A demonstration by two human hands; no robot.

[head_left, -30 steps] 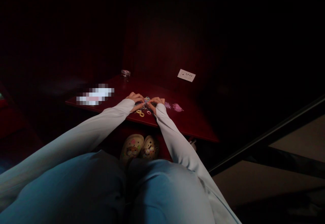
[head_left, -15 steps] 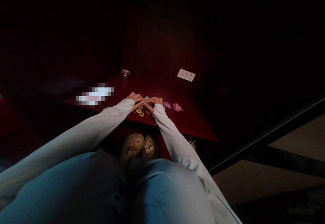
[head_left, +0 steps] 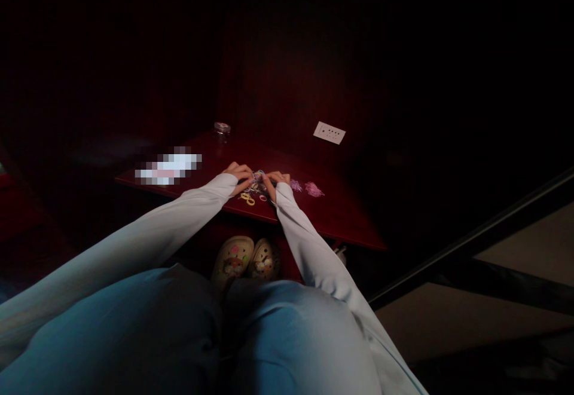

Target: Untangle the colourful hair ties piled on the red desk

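Left hand (head_left: 239, 172) and right hand (head_left: 274, 180) bend over a mixed heap of loose bands (head_left: 257, 186) near the front edge of the dark red surface (head_left: 332, 216), a narrow gap between their fingertips — whether either pinches a band, I cannot tell. At the surface's left corner lies a bright flat object (head_left: 168, 167), pixelated so that its face cannot be read. Near the far left edge stands a clear lidded jar (head_left: 222, 132), its contents too dim to make out. Below the front edge show decorated beige clogs (head_left: 235, 257). Just in front of the heap lie yellow rings (head_left: 246, 198), then a pink ring (head_left: 263, 198). Past the right hand — which partly hides the heap — sit a purple bunch (head_left: 296, 186) and a pink bunch (head_left: 314, 189). Beyond the far edge, a white socket plate (head_left: 329, 132) is on the wall (head_left: 287, 96).
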